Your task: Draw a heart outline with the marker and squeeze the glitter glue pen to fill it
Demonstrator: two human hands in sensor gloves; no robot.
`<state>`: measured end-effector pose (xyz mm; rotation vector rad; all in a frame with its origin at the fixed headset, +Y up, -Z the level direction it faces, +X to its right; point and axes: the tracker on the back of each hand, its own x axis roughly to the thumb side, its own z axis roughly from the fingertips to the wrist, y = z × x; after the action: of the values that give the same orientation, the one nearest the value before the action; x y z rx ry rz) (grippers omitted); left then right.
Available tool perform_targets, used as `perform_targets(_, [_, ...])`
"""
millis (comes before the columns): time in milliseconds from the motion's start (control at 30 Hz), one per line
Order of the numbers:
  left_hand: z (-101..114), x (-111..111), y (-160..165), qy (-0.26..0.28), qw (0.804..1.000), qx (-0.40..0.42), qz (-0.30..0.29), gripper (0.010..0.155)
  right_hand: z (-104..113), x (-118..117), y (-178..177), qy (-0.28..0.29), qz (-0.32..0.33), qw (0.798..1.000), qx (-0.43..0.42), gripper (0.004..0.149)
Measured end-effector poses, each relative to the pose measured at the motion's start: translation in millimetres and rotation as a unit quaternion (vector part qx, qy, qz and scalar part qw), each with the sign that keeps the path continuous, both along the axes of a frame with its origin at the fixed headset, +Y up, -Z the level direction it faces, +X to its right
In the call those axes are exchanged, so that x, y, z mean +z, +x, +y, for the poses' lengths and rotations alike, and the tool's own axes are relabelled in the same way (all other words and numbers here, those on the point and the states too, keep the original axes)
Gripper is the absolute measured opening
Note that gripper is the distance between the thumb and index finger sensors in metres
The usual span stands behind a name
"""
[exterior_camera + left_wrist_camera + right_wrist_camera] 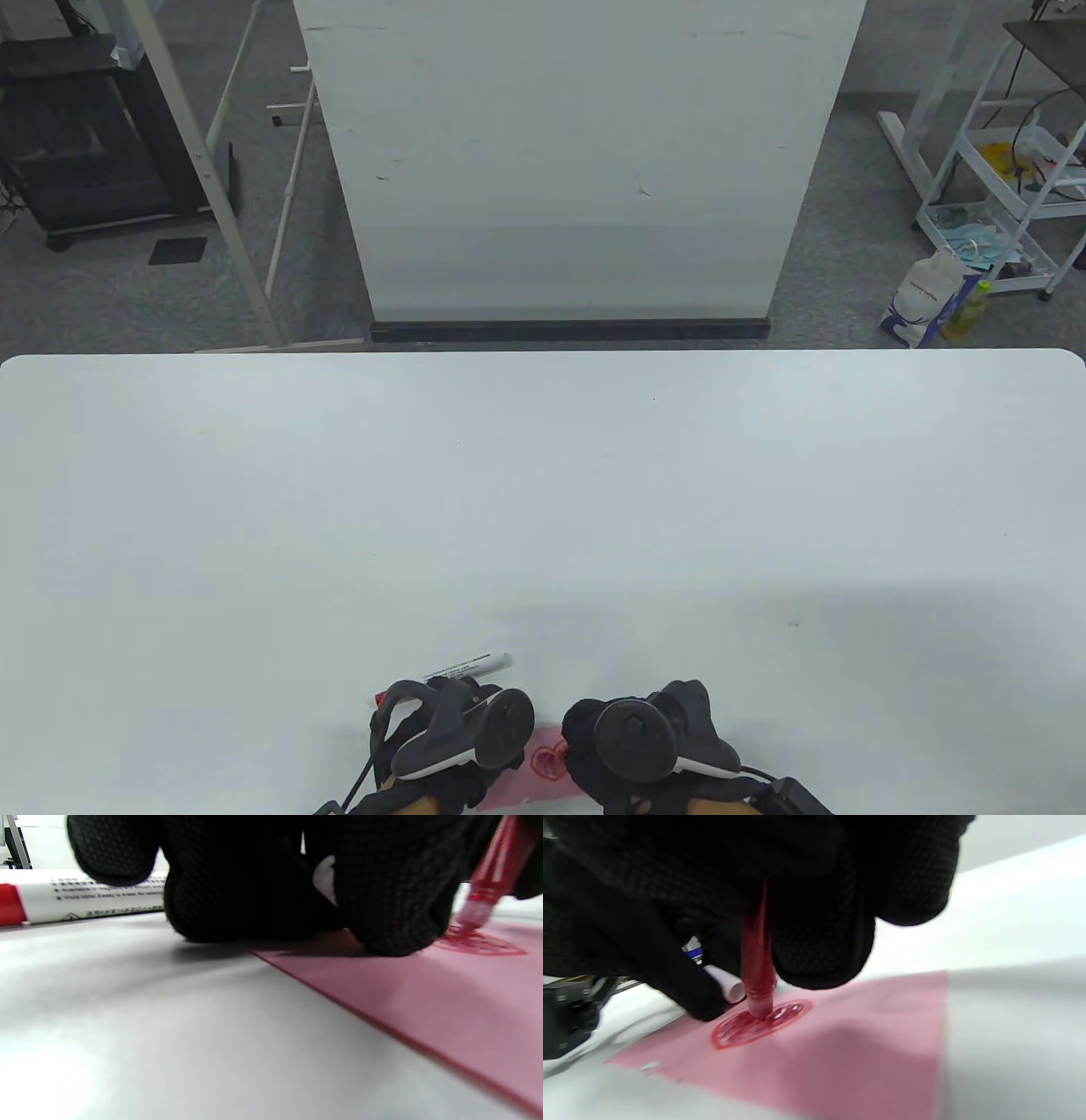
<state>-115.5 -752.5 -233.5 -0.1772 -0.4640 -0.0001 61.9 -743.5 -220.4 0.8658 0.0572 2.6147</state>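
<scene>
A pink sheet of paper [543,785] lies at the table's near edge, with a red heart outline [550,758] drawn on it. My right hand [645,739] grips a red glitter glue pen [757,976] upright. Its tip touches the heart [742,1029], which is partly covered with shiny red streaks. My left hand [450,730] rests beside it, and its fingertips [394,925] press down on the paper's left edge [339,1001]. The white marker [475,664] with a red cap [10,906] lies on the table just beyond my left hand.
The white table [543,509] stretches far ahead and to both sides of the hands. A white tube end [729,986] shows just behind the pen in the right wrist view. A white board [577,161] stands beyond the table's far edge.
</scene>
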Motion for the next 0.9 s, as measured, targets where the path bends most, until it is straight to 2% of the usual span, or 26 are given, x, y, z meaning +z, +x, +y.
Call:
perform_targets(67, [0,0,0,0.0,1.0,0.0,0.0,0.047,2,0,1,0.011,0.0,1.0,0.015,0.032])
perform_targets(200, [0,0,0,-0.001,1.0,0.0,0.0,0.047,1,0,1,-0.038,0.03,0.999,0.003,0.032])
perform_targets(367, [0,0,0,0.0,1.0,-0.001,0.001,0.047,3,0,1,0.003,0.01,1.0,0.016,0.032])
perform_targets(500, [0,0,0,0.0,1.0,0.0,0.0,0.047,3,1,1,-0.021,0.024,0.999,0.013,0.032])
perform_targets(633, [0,0,-1,-0.001,1.0,0.003,-0.001,0.047,3,0,3,-0.018,0.013,1.0,-0.009,0.032])
perform_targets(900, [9,-3,-16,-0.024,0.998,0.058,0.03,0.046,14,-13,34,-0.082,-0.027,0.986,-0.143,0.033])
